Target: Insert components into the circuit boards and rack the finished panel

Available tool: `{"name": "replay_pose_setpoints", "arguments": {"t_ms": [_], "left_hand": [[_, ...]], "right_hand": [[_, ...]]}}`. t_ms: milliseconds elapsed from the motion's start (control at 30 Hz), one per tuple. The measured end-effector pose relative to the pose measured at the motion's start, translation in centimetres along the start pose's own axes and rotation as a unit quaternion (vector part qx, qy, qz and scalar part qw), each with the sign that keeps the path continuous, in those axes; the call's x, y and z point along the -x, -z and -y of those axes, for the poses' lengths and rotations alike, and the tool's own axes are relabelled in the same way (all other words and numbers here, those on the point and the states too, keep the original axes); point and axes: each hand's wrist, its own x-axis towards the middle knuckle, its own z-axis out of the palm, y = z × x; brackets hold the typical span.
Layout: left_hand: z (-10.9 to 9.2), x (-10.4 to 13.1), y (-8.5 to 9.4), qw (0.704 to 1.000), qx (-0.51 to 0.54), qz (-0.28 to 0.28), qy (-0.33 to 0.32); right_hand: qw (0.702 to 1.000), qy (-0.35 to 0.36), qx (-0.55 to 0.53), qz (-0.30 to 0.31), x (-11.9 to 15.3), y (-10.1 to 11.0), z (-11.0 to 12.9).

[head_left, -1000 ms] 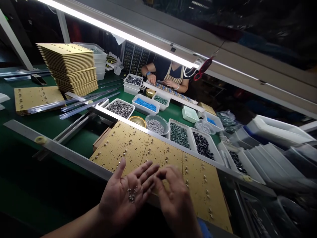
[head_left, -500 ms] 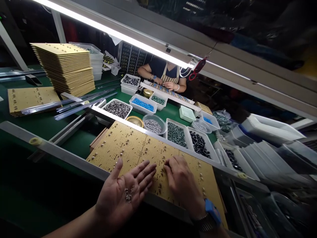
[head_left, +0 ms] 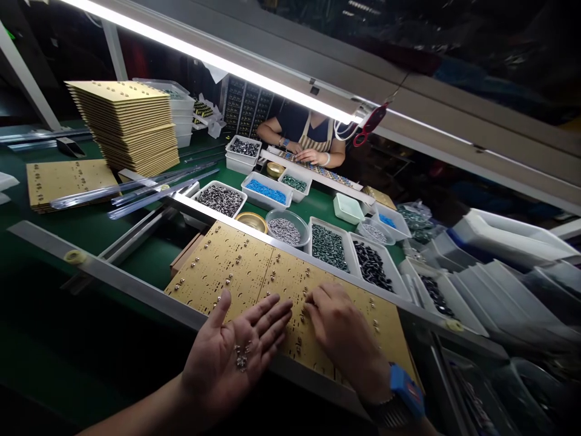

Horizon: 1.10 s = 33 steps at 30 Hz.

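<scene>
My left hand (head_left: 236,357) is palm up with its fingers stretched out, over the near edge of the boards. Several small shiny metal parts (head_left: 242,358) lie loose on its palm. My right hand (head_left: 342,330), with a blue watch on the wrist, is bent over the tan circuit boards (head_left: 245,254). Its thumb and fingers are pinched together at the board surface; whatever is between the fingertips is hidden. The boards lie side by side in a metal rail frame, with small metal parts standing in rows on them.
Beyond the boards stand trays of dark green parts (head_left: 330,247), black parts (head_left: 372,266) and blue parts (head_left: 267,191), plus a round tub (head_left: 285,229). Stacked boards (head_left: 131,133) and clear plastic tubes (head_left: 86,197) lie left. A co-worker (head_left: 313,136) works opposite. A lamp (head_left: 213,60) hangs overhead.
The whole view has shifted slightly, so things appear a little further right. My right hand stays pinched at about the same place on the board, and my left palm stays open with the parts.
</scene>
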Motion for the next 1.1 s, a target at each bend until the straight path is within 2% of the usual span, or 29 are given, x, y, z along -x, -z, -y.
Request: {"name": "replay_pose_setpoints", "arguments": {"t_ms": [100,167,233,300,400,500,600,700,833,900,967,1100], "left_hand": [[0.0,0.0,-0.1,1.000,0.005,-0.012,0.000],[0.0,-0.1,-0.2,1.000,0.019,-0.013,-0.002],[0.1,-0.1,-0.3,0.999,0.037,-0.012,-0.006],[0.1,-0.1,-0.3,0.999,0.042,-0.012,-0.009],[0.1,-0.1,-0.3,1.000,0.014,0.004,-0.001],[0.2,0.1,-0.1,1.000,0.000,0.019,-0.001],[0.3,0.2,0.0,1.000,0.007,0.021,-0.002],[0.3,0.2,0.0,1.000,0.015,0.022,-0.010],[0.2,0.1,0.3,0.999,0.024,0.028,-0.004],[0.2,0.0,0.4,0.999,0.025,0.023,-0.004],[0.2,0.0,0.6,0.999,0.025,0.019,-0.008],[0.2,0.0,0.5,1.000,0.024,0.010,-0.006]], "right_hand": [[0.996,-0.004,-0.059,-0.069,0.4,0.7,1.5],[0.983,0.009,-0.155,-0.100,0.8,1.0,3.5],[0.960,0.029,-0.263,-0.093,1.1,1.1,5.6],[0.942,0.045,-0.324,-0.071,1.1,0.9,7.2],[0.944,0.049,-0.324,-0.040,1.0,0.4,8.5],[0.958,0.039,-0.284,0.007,1.0,0.2,9.0],[0.964,0.036,-0.261,0.029,1.1,0.4,9.2],[0.966,0.009,-0.259,-0.013,0.6,0.6,7.9],[0.981,-0.071,-0.141,-0.110,-0.9,0.0,2.7],[0.984,-0.081,-0.110,-0.112,-1.6,-0.6,0.0],[0.986,-0.078,-0.103,-0.100,-2.0,-1.2,-1.6],[0.990,-0.064,-0.086,-0.088,-2.0,-2.1,-2.2]]}}
